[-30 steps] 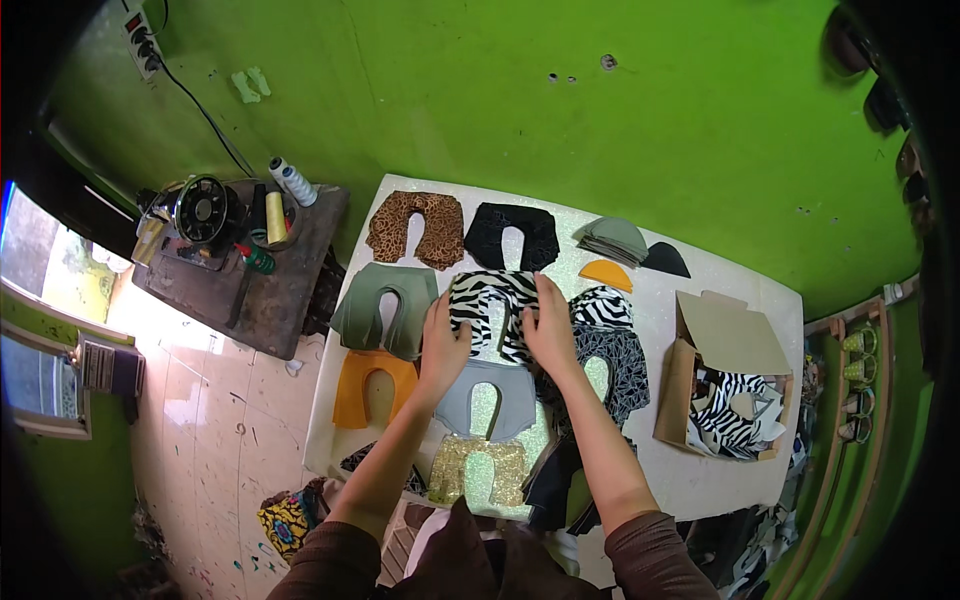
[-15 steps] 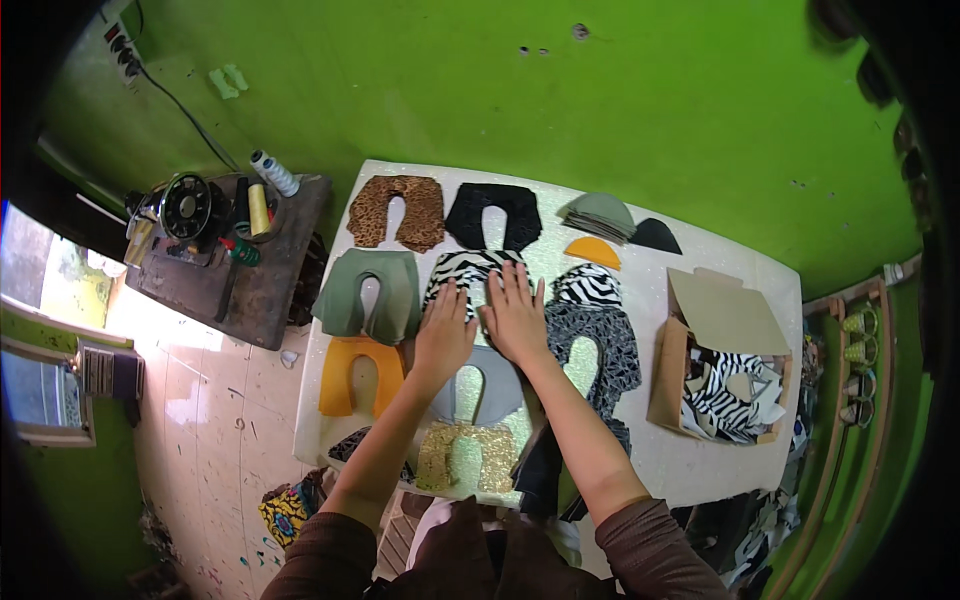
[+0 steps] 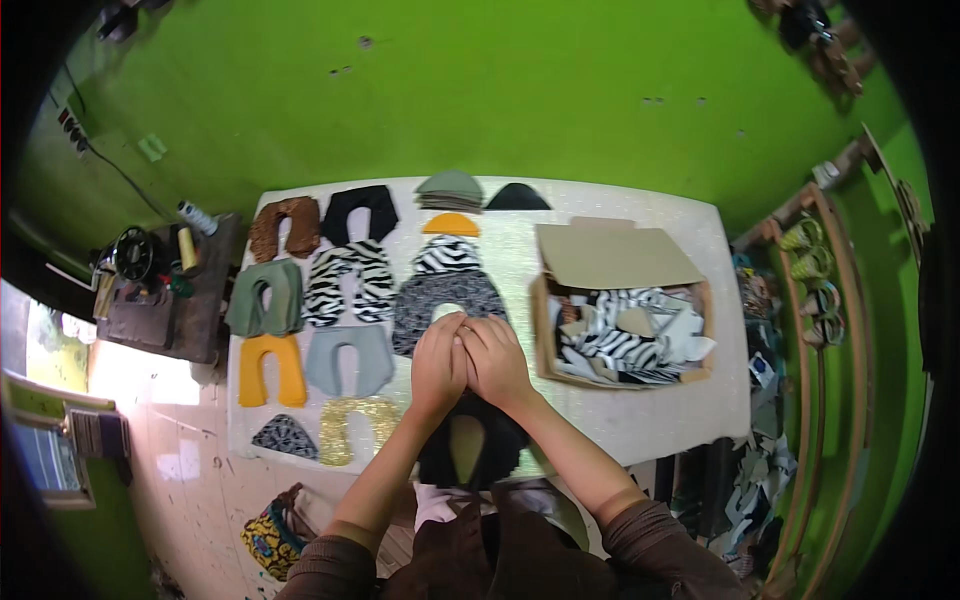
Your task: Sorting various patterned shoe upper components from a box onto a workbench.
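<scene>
Ahead of me stands a bright green wall (image 3: 540, 110), marked with small dark holes (image 3: 365, 42), and the same green shows at the lower left. My pale, glittery counter (image 3: 650, 430) stands close to it. To my left, a dark side table (image 3: 203, 310) sits beneath a power strip (image 3: 73, 130) with a hanging cord (image 3: 125, 181). At the far left, daylight fills an opening (image 3: 50, 335) above a window (image 3: 33, 440) and glares on the pale floor (image 3: 180, 450). A wooden rack (image 3: 848, 330) lines my right side.
</scene>
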Action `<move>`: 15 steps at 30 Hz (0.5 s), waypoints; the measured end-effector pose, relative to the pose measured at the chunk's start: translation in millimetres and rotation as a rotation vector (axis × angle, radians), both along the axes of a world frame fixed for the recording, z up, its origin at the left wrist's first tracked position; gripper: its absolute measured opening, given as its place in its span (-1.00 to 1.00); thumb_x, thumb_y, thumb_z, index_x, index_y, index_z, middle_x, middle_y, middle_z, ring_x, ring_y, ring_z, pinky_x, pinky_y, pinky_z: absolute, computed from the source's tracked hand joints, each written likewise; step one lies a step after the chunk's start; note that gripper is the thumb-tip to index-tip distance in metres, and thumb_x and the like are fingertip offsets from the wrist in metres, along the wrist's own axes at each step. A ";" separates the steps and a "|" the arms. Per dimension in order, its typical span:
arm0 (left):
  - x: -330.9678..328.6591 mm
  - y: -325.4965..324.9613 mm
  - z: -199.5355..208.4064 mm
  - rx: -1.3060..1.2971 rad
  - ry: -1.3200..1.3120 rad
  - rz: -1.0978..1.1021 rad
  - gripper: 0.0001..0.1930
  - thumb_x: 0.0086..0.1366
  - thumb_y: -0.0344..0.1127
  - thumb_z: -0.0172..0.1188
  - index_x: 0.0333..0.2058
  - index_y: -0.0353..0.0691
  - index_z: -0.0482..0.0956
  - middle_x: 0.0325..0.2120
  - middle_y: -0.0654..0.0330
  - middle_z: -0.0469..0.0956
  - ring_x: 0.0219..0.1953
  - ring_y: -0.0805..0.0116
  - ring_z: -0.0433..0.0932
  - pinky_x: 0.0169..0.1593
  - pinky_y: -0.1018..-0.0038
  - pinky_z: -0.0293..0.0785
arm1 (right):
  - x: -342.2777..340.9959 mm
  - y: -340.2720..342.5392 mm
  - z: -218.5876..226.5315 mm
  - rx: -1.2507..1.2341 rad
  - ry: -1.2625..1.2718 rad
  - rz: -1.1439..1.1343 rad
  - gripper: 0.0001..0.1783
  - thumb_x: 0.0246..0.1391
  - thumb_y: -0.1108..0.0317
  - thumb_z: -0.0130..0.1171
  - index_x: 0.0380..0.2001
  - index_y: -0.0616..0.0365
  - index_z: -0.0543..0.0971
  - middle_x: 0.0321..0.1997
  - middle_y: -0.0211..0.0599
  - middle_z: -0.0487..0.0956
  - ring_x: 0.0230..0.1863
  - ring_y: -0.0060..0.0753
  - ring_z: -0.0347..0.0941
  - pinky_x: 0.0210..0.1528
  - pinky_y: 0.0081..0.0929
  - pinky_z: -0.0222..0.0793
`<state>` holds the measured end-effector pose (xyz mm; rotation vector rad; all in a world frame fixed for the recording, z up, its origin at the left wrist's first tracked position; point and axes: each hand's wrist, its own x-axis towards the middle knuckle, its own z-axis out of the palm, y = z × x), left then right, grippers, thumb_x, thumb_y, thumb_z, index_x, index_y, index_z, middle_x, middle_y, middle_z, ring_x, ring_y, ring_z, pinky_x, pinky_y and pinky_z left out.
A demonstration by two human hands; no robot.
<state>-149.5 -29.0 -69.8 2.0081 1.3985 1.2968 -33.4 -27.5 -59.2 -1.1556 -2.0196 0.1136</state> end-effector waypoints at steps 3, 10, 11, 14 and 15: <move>53.9 -10.4 11.6 0.017 -0.005 -0.056 -0.74 0.11 -0.51 -0.06 -0.20 -0.36 0.43 -0.21 0.00 0.44 -0.17 0.04 0.42 -0.08 0.29 0.32 | 57.9 -13.6 8.0 0.006 -0.023 -0.066 -0.78 -0.14 0.42 0.06 -0.35 0.25 0.47 -0.30 -0.18 0.45 -0.23 -0.12 0.37 -0.10 -0.24 0.25; 132.5 -29.8 29.9 0.002 -0.047 -0.169 -0.79 0.12 -0.44 -0.01 -0.24 -0.32 0.43 -0.24 0.05 0.44 -0.22 0.05 0.44 -0.17 0.33 0.37 | 155.5 -34.2 14.5 -0.095 -0.146 -0.227 -0.68 -0.20 0.46 0.09 -0.25 0.23 0.46 -0.18 -0.16 0.40 -0.14 -0.09 0.33 -0.06 -0.25 0.22; 139.4 -31.2 30.2 0.012 -0.044 -0.165 -0.79 0.12 -0.44 -0.01 -0.24 -0.32 0.43 -0.24 0.05 0.44 -0.22 0.05 0.44 -0.17 0.33 0.37 | 165.7 -36.4 13.1 -0.125 -0.181 -0.267 -0.63 -0.19 0.42 0.13 -0.21 0.21 0.45 -0.15 -0.15 0.39 -0.10 -0.10 0.31 -0.03 -0.24 0.19; 152.9 -33.4 28.5 -0.101 -0.049 -0.174 -0.79 0.16 -0.39 -0.02 -0.23 -0.27 0.44 -0.25 0.04 0.45 -0.23 0.05 0.45 -0.18 0.36 0.39 | 185.1 -44.1 10.5 -0.135 -0.290 -0.326 -0.45 -0.26 0.30 0.24 -0.10 0.17 0.41 -0.15 -0.16 0.38 -0.06 -0.15 0.28 0.04 -0.21 0.11; 154.7 -32.1 27.5 -0.094 -0.045 -0.173 -0.79 0.16 -0.39 -0.02 -0.23 -0.27 0.44 -0.25 0.04 0.45 -0.23 0.05 0.45 -0.18 0.36 0.39 | 188.4 -43.8 9.5 -0.129 -0.284 -0.326 -0.45 -0.26 0.30 0.24 -0.10 0.17 0.41 -0.15 -0.16 0.38 -0.06 -0.15 0.28 0.04 -0.21 0.11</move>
